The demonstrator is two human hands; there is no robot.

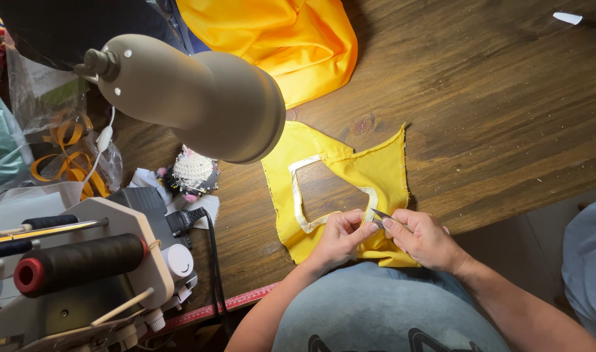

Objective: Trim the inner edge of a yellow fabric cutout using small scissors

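Snips (both hands) at yellow fabric

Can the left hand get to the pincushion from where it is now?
Probably yes: the left hand pinches the yellow fabric piece, and only bare table lies between it and the pincushion.

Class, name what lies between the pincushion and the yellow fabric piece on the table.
Head view: only bare wooden table separates pincushion from yellow fabric piece.

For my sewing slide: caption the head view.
Two hands, left and right, snip a yellow fabric piece with small thread snips on a wooden table.
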